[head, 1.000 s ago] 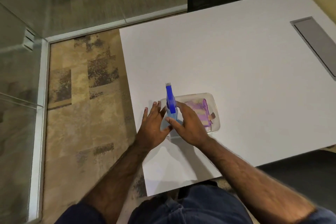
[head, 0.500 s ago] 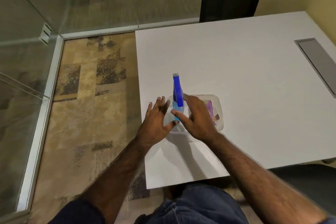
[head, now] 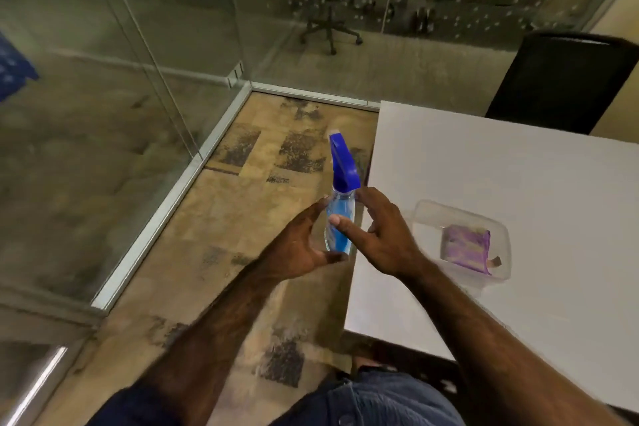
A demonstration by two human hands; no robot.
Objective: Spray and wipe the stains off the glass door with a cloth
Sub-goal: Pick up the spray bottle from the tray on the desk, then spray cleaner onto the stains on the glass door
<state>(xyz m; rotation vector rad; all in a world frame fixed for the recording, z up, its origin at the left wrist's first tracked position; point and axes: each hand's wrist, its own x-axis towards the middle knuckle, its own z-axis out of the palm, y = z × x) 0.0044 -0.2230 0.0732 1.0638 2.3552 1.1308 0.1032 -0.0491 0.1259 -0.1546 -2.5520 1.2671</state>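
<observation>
A clear spray bottle (head: 340, 218) with blue liquid and a blue trigger head is upright in the air, just left of the white table's (head: 518, 176) edge and above the carpet. My left hand (head: 297, 247) cups its base and side. My right hand (head: 383, 239) has its thumb on the front and its fingers around the back, below the neck. A folded purple cloth (head: 466, 247) lies in a clear plastic container (head: 428, 209) on the table, right of my hands. Glass panels (head: 103, 97) stand to the left and ahead.
A metal floor track (head: 166, 211) runs along the foot of the glass. A black chair back (head: 560, 79) stands at the table's far side. An office chair (head: 328, 0) sits beyond the glass. Patterned carpet (head: 242, 218) lies between glass and table.
The spray bottle has been lifted out of the container and carried left, off the table. My left hand has closed onto it. The view has swung up toward the glass.
</observation>
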